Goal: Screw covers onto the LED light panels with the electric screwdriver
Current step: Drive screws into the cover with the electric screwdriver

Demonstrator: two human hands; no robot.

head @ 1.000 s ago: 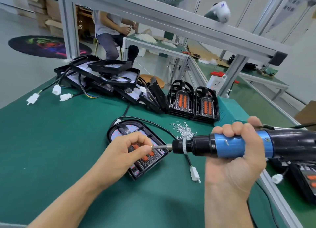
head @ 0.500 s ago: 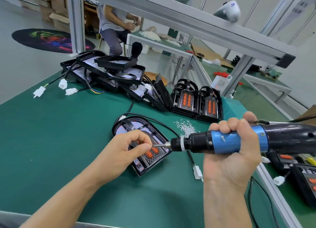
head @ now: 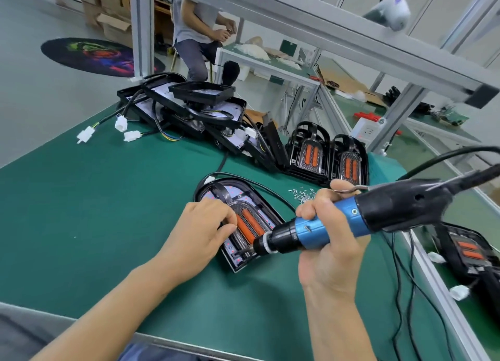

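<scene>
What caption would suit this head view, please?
Right hand drives the screwdriver into a panel corner while the left hand steadies its cover.

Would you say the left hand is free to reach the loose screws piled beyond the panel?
Probably yes. The left hand only rests on the LED panel, and the screws lie in the open behind it. The right hand and screwdriver sit close by, so it would need to pass over them.

Setting: small assembly workshop — factory floor. Green-matted surface (head: 81, 211) under an aluminium-profile frame (head: 297, 17). Behind the frame: a seated person (head: 197, 36) working at a second bench (head: 270, 65), cardboard boxes (head: 108, 22) on the concrete floor. Below the frame — a pile of black lamp housings (head: 189, 109) with wired connectors, loose screws (head: 303, 194).
</scene>
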